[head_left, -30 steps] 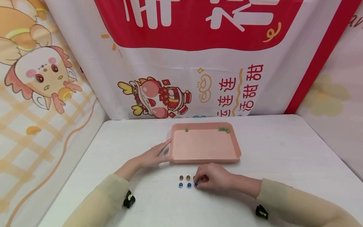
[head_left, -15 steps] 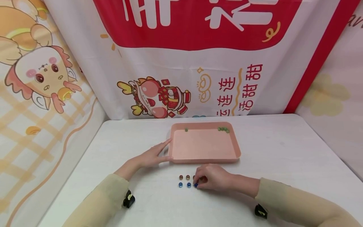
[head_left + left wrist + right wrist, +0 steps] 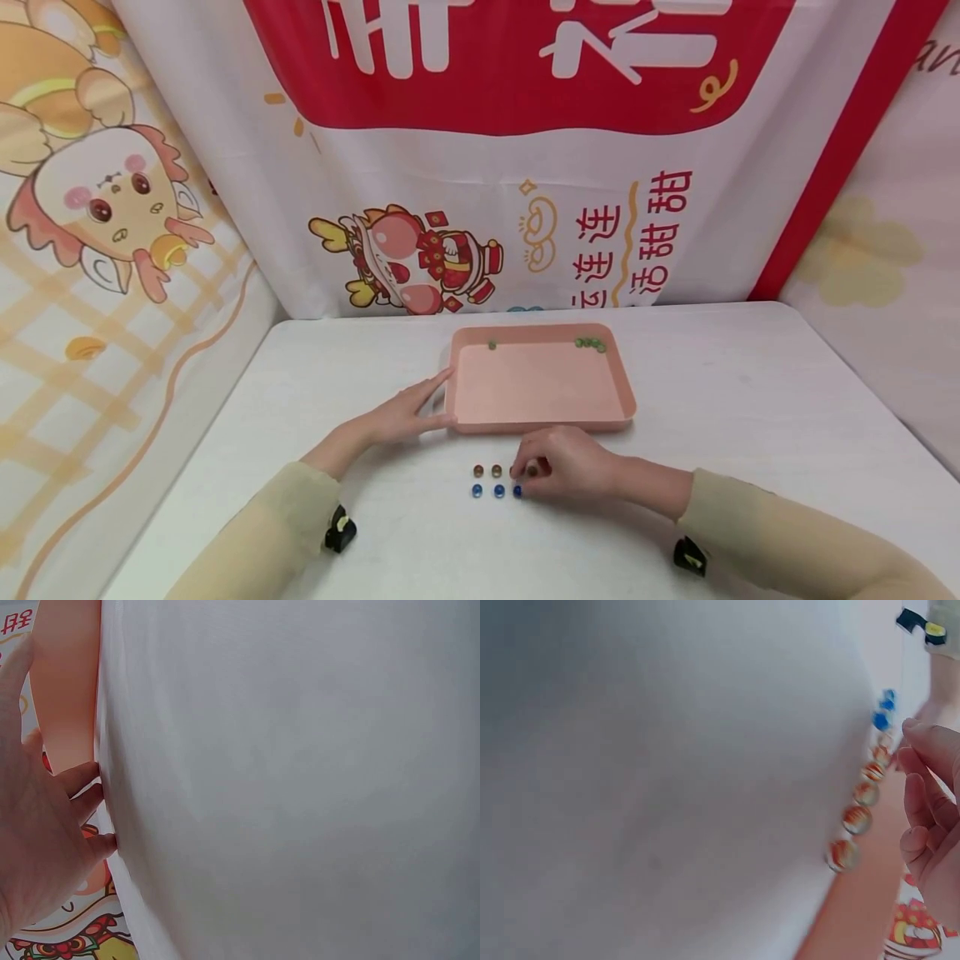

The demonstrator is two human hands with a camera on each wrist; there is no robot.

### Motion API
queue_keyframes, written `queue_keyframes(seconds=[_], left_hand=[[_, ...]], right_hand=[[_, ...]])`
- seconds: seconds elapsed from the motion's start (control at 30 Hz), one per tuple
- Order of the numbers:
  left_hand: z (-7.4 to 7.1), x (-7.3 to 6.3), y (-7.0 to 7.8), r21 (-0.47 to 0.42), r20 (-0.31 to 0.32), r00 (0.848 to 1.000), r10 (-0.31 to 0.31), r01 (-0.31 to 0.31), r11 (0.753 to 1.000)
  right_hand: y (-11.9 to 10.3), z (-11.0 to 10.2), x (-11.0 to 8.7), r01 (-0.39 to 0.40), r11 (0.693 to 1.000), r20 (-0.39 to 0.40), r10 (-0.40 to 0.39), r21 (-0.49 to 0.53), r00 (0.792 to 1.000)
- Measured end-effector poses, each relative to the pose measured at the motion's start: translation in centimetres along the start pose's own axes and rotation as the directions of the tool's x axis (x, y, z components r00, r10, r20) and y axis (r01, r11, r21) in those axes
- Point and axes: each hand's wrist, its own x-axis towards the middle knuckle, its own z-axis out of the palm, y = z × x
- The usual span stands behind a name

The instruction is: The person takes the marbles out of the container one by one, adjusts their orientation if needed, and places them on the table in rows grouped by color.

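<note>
So the fingers of the right hand, just below centre of the frame, are loosely curled, and the right wrist view shows a gap between thumb and forefinger, so they look relaxed rather than pinching. In the head view the thumb tip is right up against a dark blue marble; can't tell if it's actually touching. Two lighter blue marbles sit in a line to the left of that one. Just above is a row of amber marbles, partly hidden behind the fingers. Up close in the right wrist view they're clear with orange swirls, at least five lined up.

The left hand, left of centre, has its thumb and fingers spread straight against the left side of a pink tray, which is around mid-frame, above the marble rows. Inside it there's one green marble near the upper left corner and a bunch of green marbles near the upper right.

Everything's on a white tabletop. Both arms wear cream sleeves, each cuff with a black strap. A red and white banner fills the top of the frame.
</note>
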Motion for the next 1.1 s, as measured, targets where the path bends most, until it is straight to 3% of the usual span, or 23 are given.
queue_keyframes(seconds=[0.2,0.43,0.73,0.9,1.1], left_hand=[[0.1,-0.1,0.1,-0.003,0.000,1.000,0.000,0.000,1.000],[0.2,-0.2,0.0,-0.002,-0.006,1.000,0.001,-0.001,1.000],[0.2,-0.4,0.1,-0.005,-0.007,1.000,-0.002,0.002,1.000],[0.2,-0.4,0.2,-0.005,-0.008,1.000,-0.017,0.017,1.000],[0.2,-0.4,0.2,0.000,-0.009,1.000,-0.024,0.024,1.000]], right_hand=[[-0.4,-2.2,0.1,-0.042,0.999,-0.060,0.040,-0.026,0.997],[0.2,-4.9,-0.1,-0.032,0.999,-0.146,0.025,-0.043,0.989],[3.9,-7.9,-0.4,-0.030,0.999,-0.220,0.020,-0.042,0.975],[5.5,-8.8,-0.5,-0.107,0.991,-0.254,0.083,-0.080,0.963],[7.4,-9.7,-0.5,-0.243,0.961,-0.304,0.193,-0.135,0.933]])
